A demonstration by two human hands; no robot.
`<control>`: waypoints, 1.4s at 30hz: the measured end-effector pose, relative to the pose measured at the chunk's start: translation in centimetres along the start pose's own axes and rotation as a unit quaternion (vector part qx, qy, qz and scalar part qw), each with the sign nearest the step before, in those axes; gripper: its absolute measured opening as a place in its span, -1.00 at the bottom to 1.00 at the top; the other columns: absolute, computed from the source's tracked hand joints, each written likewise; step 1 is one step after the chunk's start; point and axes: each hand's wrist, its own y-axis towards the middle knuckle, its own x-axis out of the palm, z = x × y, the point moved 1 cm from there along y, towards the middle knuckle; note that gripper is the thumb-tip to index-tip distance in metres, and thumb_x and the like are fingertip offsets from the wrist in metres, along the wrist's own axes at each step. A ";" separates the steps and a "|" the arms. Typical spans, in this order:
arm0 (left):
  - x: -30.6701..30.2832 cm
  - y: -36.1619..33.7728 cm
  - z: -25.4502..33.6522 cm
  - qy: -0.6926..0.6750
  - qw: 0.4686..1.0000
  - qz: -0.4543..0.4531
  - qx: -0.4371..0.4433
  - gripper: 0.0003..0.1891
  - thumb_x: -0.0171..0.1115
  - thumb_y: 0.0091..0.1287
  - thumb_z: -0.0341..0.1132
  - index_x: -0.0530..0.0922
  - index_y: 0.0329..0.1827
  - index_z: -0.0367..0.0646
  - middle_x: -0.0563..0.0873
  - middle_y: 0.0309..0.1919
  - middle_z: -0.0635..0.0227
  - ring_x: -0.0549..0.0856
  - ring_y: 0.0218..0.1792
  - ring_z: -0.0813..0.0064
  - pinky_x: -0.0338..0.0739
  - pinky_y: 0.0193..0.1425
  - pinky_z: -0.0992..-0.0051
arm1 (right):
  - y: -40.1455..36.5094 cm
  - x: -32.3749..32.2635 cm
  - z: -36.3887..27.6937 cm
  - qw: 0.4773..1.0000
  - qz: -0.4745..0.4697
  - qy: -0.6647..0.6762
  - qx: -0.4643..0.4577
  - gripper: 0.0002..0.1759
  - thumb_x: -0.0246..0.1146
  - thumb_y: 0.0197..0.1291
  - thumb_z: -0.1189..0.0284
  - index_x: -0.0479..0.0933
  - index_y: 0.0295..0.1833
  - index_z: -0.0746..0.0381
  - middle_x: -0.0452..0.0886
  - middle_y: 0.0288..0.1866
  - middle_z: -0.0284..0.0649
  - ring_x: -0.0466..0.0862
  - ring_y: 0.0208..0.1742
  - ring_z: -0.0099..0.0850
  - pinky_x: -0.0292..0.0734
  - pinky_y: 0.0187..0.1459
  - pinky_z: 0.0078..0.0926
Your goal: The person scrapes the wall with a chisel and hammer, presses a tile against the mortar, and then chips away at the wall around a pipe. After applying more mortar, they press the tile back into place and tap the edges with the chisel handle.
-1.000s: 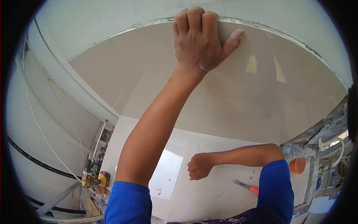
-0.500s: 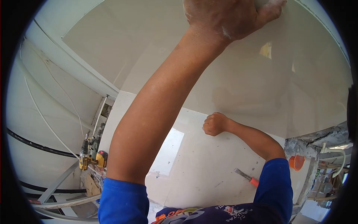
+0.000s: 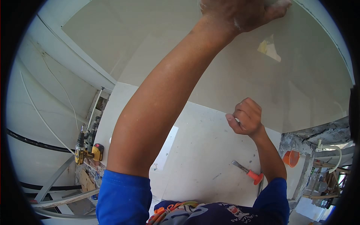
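My left hand (image 3: 240, 15) rests against a large glossy beige panel (image 3: 180, 82) at the top of the view. Its thumb is stretched out sideways, and the other fingers are cut off by the frame edge. My right hand (image 3: 246, 117) is raised in front of the panel's lower edge with its fingers curled in. A small pale bit shows between thumb and fingers, too little to name. Below that hand, a chisel (image 3: 247, 172) with an orange-red guarded grip lies on the pale, speckled surface (image 3: 202, 150).
A yellow and black cordless drill (image 3: 83, 150) stands at the left, near cables and a metal frame (image 3: 60, 176). An orange cup (image 3: 291, 158) sits by the rough concrete edge (image 3: 300, 144) on the right. A white pipe (image 3: 339, 153) bends beyond it.
My right hand has lifted from near the panel's lower edge, moved right and turned so its curled fingers show. My left hand has shifted slightly up and right in view. More of the chisel shows.
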 end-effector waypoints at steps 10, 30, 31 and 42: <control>-2.6 2.4 0.5 -0.019 0.978 -0.200 -0.050 -0.35 0.27 0.43 0.20 0.57 0.00 -0.41 0.56 -0.03 0.04 0.52 0.00 0.14 0.48 0.18 0.17 | 0.2 -11.9 -5.8 0.938 0.121 -0.033 0.322 -0.89 0.25 0.40 0.53 0.56 -0.06 0.35 0.63 -0.06 -0.14 0.59 -0.10 -0.40 0.51 0.02 -0.47; -22.6 -16.3 12.3 -0.264 0.834 -0.340 -0.345 -0.51 0.50 0.23 -0.26 0.58 0.19 -0.22 0.48 0.29 -0.01 0.45 0.35 -0.10 0.38 0.38 0.00 | -41.7 -14.8 -18.4 0.721 -0.074 -0.287 0.626 -0.56 0.16 0.44 0.17 0.61 -0.13 0.40 0.66 -0.31 0.09 0.61 -0.27 -0.04 0.49 -0.15 -0.13; -25.3 -19.2 15.0 -0.282 0.799 -0.380 -0.371 -0.55 0.48 0.24 -0.31 0.58 0.17 -0.22 0.49 0.27 -0.01 0.47 0.32 -0.10 0.41 0.36 0.04 | -41.6 -14.7 -18.2 0.725 -0.068 -0.265 0.632 -0.57 0.15 0.45 0.19 0.62 -0.10 0.41 0.68 -0.30 0.05 0.63 -0.26 -0.08 0.50 -0.13 -0.13; -39.5 -30.7 35.0 -0.315 0.604 -0.676 -0.280 -0.72 0.25 0.34 -0.28 0.66 0.04 -0.19 0.61 0.05 0.14 0.61 0.10 0.12 0.56 0.21 0.17 | -45.1 -16.5 -23.7 0.633 0.043 -0.177 0.752 -0.55 0.26 0.18 0.55 0.58 0.20 0.46 0.70 0.04 0.01 0.71 0.06 -0.21 0.59 0.11 -0.26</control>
